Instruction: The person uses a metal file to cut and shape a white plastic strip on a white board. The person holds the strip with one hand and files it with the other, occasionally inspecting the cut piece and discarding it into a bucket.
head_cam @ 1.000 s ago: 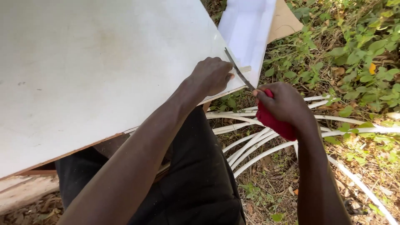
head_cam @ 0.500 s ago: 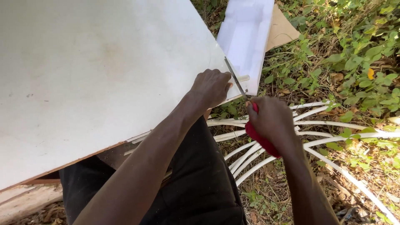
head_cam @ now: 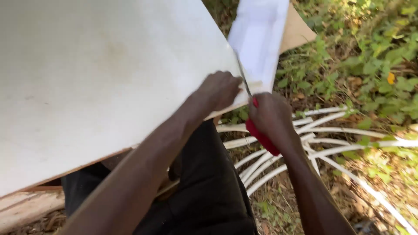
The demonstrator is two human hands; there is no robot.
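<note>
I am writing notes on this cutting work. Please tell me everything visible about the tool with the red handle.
The tool looks like a knife: a thin, dark metal blade and a red handle. The right hand closes around the handle, hiding most of it; red shows above and below the fist. The blade points up and away, lying along the right edge of the large white board. The left hand presses the board just beside the blade. White offcut strips lie on the ground below.
</note>
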